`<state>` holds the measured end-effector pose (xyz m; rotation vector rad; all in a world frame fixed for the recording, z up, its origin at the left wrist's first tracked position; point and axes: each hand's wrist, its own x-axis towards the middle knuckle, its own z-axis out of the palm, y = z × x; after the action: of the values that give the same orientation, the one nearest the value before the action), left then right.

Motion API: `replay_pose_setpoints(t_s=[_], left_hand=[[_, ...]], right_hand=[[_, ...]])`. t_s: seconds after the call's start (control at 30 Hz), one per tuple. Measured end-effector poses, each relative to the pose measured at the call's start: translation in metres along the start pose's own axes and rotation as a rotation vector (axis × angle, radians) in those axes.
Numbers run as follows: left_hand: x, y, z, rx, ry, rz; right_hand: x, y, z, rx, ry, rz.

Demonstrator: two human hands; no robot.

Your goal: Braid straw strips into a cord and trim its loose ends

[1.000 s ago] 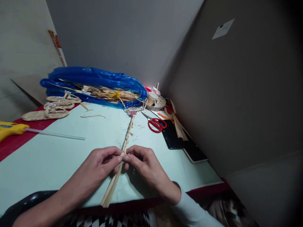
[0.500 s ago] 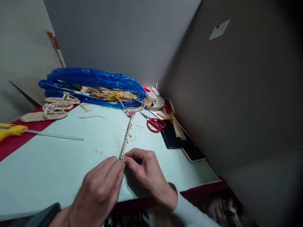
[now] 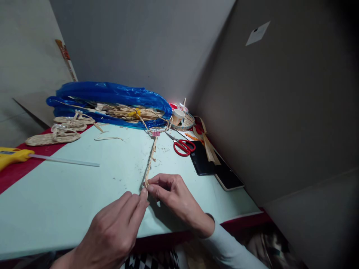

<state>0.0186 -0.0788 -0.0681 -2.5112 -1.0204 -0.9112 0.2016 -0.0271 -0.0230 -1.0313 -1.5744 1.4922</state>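
Observation:
A thin braided straw cord [image 3: 152, 158] runs toward me from a pink clip [image 3: 156, 133] near the back of the table. At its near end, my right hand [image 3: 175, 196] pinches the cord between thumb and fingers. Just to the left and slightly nearer me, my left hand [image 3: 120, 220] is closed on the strands at the same end, its fingertips close to the right ones. A short strand end shows between the two hands.
Blue plastic bag [image 3: 106, 89] of straw lies at the back. Woven sandals [image 3: 53, 138] and a yellow glue gun [image 3: 14, 155] are at left. Red-handled scissors [image 3: 184, 148], dark tablets [image 3: 200, 160], a paper cup [image 3: 177, 116] and a basket [image 3: 189, 121] are at right.
My left hand has shifted slightly down and left, with its fingers less tightly bunched. My right wrist has moved a little to the right; its fingertips remain at the cord's near end.

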Motion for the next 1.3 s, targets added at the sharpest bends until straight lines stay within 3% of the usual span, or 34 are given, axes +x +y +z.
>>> replay_pose_setpoints(t_s=[0.1,0.2,0.33,0.43,0.57,0.7,0.9,1.07,1.3], left_hand=[[0.002,0.002,-0.002,-0.048,0.0,-0.073],[0.013,-0.005,-0.011,-0.236,-0.047,-0.2],[0.039,-0.023,-0.024,-0.479,-0.201,-0.591],[0.057,-0.033,-0.025,-0.749,-0.399,-0.72],[0.068,-0.041,-0.022,-0.966,-0.553,-0.751],[0.068,-0.048,-0.027,-0.945,-0.601,-0.732],[0.068,-0.049,-0.034,-0.847,-0.57,-0.755],[0.062,-0.041,-0.025,-0.969,-0.582,-0.851],[0.056,-0.038,-0.015,-0.97,-0.477,-0.895]], right_hand=[[0.0,0.0,0.0,0.005,0.0,-0.001],[0.0,0.002,0.0,0.012,0.016,-0.013],[0.0,0.005,-0.001,0.026,0.007,-0.039],[-0.001,0.006,0.0,0.0,0.012,-0.07],[-0.003,0.007,0.001,-0.108,0.055,-0.117],[-0.007,0.006,0.005,-0.217,0.054,-0.138],[-0.009,0.003,0.006,-0.324,0.056,-0.135],[-0.009,0.002,0.005,-0.411,0.073,-0.157],[-0.019,0.001,0.008,-0.576,0.145,-0.22]])
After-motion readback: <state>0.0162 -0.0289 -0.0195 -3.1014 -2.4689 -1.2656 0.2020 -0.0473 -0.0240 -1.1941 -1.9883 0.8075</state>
